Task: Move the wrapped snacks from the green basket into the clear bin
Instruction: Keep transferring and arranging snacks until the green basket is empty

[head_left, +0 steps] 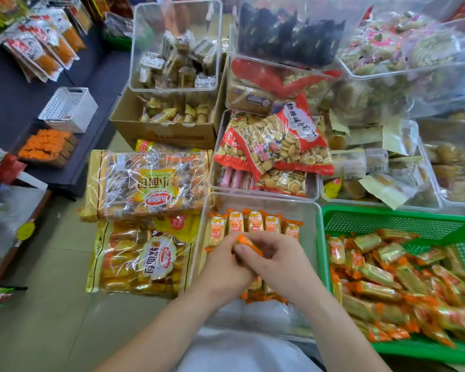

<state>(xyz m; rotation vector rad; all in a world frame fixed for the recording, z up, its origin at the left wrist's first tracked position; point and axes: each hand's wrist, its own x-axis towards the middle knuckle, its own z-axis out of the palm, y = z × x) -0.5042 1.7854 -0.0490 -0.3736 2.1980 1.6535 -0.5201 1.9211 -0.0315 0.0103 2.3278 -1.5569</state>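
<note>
An orange wrapped snack [249, 244] is pinched shut between left hand [223, 264] and right hand [277, 257] over the clear bin [258, 201], likely for neat rowing.

Your green basket [387, 214] shows a fine mesh pattern on its walls, and the wrapped snacks [381, 275] heaped in it gleam orange and gold. Left of that basket, the clear bin [255, 201] holds an orange-and-yellow row of them. Beyond the basket, a red-and-white biscuit bag [274, 140]; far left, a white perforated crate [69, 108] on dark navy cloth [8, 103].
</note>
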